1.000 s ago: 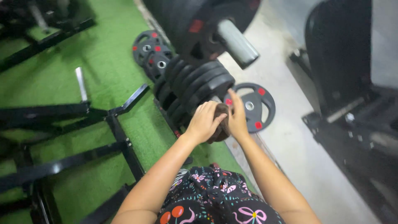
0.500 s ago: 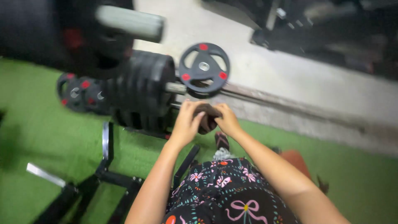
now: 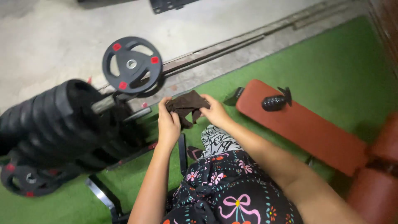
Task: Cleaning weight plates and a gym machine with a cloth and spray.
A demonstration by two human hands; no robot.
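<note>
A dark brown cloth (image 3: 187, 104) is stretched between both my hands in front of me. My left hand (image 3: 168, 123) grips its left end and my right hand (image 3: 216, 112) grips its right end. Just left of the hands stands a rack with a row of black weight plates (image 3: 49, 120) on a steel peg. A single black plate with red marks (image 3: 132, 64) stands beyond the cloth. My patterned dark clothing fills the bottom middle.
A red-brown padded bench (image 3: 298, 124) lies to the right on green turf, with a dark spray bottle (image 3: 275, 101) on it. Another small plate (image 3: 27, 179) sits at the lower left. Bare concrete floor and a metal rail run across the top.
The view has swung to the right, bringing the bench into sight. My hands have drawn back from the plates and spread the cloth out between them.
</note>
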